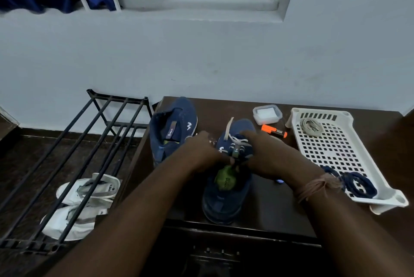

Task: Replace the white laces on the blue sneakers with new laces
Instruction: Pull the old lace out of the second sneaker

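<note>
Two blue sneakers stand on a dark table [280, 205]. The near sneaker [226, 193] points away from me, with a green insole and a white lace [237, 141] still threaded through its front eyelets; one lace end sticks up. My left hand [205, 153] and my right hand [266, 155] are at its tongue, fingers curled and pinching at the lacing, though what each holds is hidden. The other sneaker [171, 131] lies at the left with no lace showing. Dark blue laces [358, 183] and a coiled pale lace [311, 126] lie in a white perforated tray [331, 149].
An orange marker [274, 131] and a small lidded plastic box [267, 114] lie behind the near sneaker. A black metal shoe rack [74, 160] stands left of the table, with white sneakers [85, 200] beneath its bars. A pale wall rises behind.
</note>
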Available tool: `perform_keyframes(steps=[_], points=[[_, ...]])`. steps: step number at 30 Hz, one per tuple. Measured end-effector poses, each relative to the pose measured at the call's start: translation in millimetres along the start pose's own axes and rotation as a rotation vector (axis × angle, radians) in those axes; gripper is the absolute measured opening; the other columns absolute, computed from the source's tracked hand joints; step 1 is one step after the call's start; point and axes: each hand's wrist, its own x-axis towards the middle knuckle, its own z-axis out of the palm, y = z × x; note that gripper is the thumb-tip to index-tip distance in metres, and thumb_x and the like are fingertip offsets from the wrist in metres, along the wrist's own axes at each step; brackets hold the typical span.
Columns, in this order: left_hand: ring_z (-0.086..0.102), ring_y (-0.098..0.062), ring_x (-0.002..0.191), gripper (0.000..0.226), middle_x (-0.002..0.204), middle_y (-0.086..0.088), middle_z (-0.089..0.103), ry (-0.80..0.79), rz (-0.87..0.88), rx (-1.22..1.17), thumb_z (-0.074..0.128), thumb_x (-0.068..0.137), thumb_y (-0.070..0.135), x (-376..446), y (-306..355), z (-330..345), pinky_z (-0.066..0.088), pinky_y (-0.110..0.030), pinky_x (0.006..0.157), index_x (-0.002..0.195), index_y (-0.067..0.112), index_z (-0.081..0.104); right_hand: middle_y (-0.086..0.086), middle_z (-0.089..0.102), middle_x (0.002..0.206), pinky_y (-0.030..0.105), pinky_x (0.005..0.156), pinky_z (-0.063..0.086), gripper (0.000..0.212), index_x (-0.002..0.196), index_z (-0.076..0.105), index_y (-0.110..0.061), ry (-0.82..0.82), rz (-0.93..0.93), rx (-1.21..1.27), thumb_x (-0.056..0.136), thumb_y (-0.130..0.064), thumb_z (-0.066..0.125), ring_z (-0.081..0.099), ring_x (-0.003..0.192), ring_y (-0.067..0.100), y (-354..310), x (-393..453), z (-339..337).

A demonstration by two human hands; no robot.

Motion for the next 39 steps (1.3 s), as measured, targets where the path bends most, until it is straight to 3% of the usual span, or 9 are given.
perform_keyframes(steps=[2, 5, 10, 15, 19, 22, 28, 34, 39], points=[[0.065, -0.022, 0.104, 0.077, 0.120, -0.004, 0.066, 0.019, 0.091, 0.125, 0.090, 0.060, 0.036, 3, -2, 7, 0.056, -0.039, 0.091, 0.128, 0.021, 0.056, 0.006, 0.059, 0.128, 0.026, 0.080, 0.042, 0.060, 0.141, 0.044, -0.023, -0.024, 0.020, 0.021, 0.087, -0.021, 0.070, 0.055, 0.099, 0.017, -3, 0, 5], [0.064, -0.021, 0.108, 0.062, 0.124, -0.003, 0.066, 0.038, 0.181, 0.150, 0.081, 0.078, 0.019, 4, -1, 10, 0.052, -0.032, 0.088, 0.135, 0.024, 0.058, 0.006, 0.063, 0.124, 0.028, 0.081, 0.045, 0.052, 0.139, 0.045, -0.020, 0.009, 0.012, 0.046, 0.090, -0.012, 0.062, 0.061, 0.106, 0.022, -7, 5, 12], [0.064, -0.021, 0.107, 0.059, 0.121, -0.003, 0.068, 0.058, 0.226, 0.304, 0.083, 0.078, 0.032, 5, -5, 5, 0.053, -0.036, 0.092, 0.132, 0.021, 0.061, 0.003, 0.066, 0.119, 0.036, 0.090, 0.052, 0.049, 0.135, 0.051, -0.019, 0.061, -0.084, 0.041, 0.088, -0.009, 0.061, 0.063, 0.107, 0.023, -12, 8, 22], [0.064, -0.022, 0.107, 0.055, 0.122, -0.004, 0.066, 0.006, 0.222, 0.333, 0.083, 0.082, 0.022, 6, -12, -10, 0.048, -0.028, 0.083, 0.133, 0.021, 0.062, -0.003, 0.070, 0.115, 0.027, 0.083, 0.049, 0.052, 0.128, 0.060, -0.024, 0.068, -0.005, 0.223, 0.082, -0.002, 0.060, 0.064, 0.102, 0.015, 2, 13, 21], [0.066, -0.021, 0.098, 0.040, 0.117, -0.002, 0.067, -0.034, 0.158, 0.284, 0.071, 0.086, 0.006, 9, -20, -18, 0.054, -0.028, 0.072, 0.121, 0.026, 0.066, 0.000, 0.070, 0.107, 0.047, 0.085, 0.058, 0.051, 0.114, 0.063, -0.038, 0.084, 0.128, 0.370, 0.073, -0.009, 0.069, 0.069, 0.096, 0.023, 25, 21, 17], [0.067, -0.023, 0.098, 0.036, 0.115, -0.003, 0.069, -0.044, 0.151, 0.230, 0.068, 0.086, -0.002, 10, -21, -18, 0.056, -0.032, 0.075, 0.115, 0.020, 0.071, 0.003, 0.067, 0.103, 0.049, 0.087, 0.057, 0.054, 0.119, 0.064, -0.031, 0.088, 0.161, 0.339, 0.071, -0.010, 0.070, 0.068, 0.095, 0.028, 26, 26, 18], [0.069, -0.022, 0.092, 0.040, 0.112, -0.003, 0.065, -0.053, 0.127, 0.231, 0.076, 0.087, 0.021, 9, -22, -15, 0.060, -0.039, 0.081, 0.123, 0.024, 0.057, 0.006, 0.069, 0.090, 0.046, 0.073, 0.061, 0.030, 0.096, 0.065, -0.017, 0.131, 0.207, 0.401, 0.070, -0.015, 0.080, 0.069, 0.082, 0.021, 18, 18, 26], [0.061, -0.013, 0.091, 0.032, 0.106, 0.002, 0.060, 0.176, 0.364, 0.179, 0.084, 0.077, 0.030, 11, -12, 7, 0.046, -0.025, 0.073, 0.100, 0.030, 0.062, 0.024, 0.068, 0.078, 0.052, 0.062, 0.059, 0.021, 0.075, 0.063, 0.004, 0.215, 0.206, 0.313, 0.078, -0.013, 0.073, 0.068, 0.065, 0.031, 12, 24, 29], [0.060, -0.012, 0.082, 0.007, 0.089, 0.003, 0.067, 0.337, 0.555, 0.278, 0.072, 0.085, 0.030, 18, -7, 21, 0.048, -0.029, 0.074, 0.089, 0.026, 0.077, 0.016, 0.072, 0.076, 0.050, 0.065, 0.061, 0.009, 0.077, 0.069, -0.008, 0.176, 0.205, 0.306, 0.079, -0.015, 0.074, 0.072, 0.070, 0.029, 14, 25, 27]])
